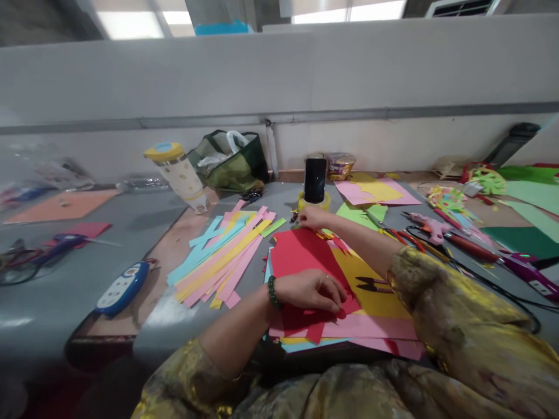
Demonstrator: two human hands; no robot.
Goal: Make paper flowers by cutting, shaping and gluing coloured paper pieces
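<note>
My left hand (312, 291), with a dark green bead bracelet at its wrist, rests over a red paper sheet (299, 253). Its thumb and fingers are closed on a small red paper piece (340, 313) at their tips. My right hand (315, 218) reaches to the far edge of the red sheet, just in front of a yellow tape roll (325, 203). The fingers there are curled together, and what they grip, if anything, is hidden. Under the red sheet lie yellow paper (356, 267) and pink paper (375, 327). Small dark thread snips (373, 285) lie on the yellow paper.
Paper strips (231, 250) fan out to the left. A phone (315, 179) stands upright behind my right hand. Further left are a tumbler (177, 177), a green bag (231, 163) and a blue-white case (123, 288). Glue guns (432, 228), pliers and cables crowd the right side.
</note>
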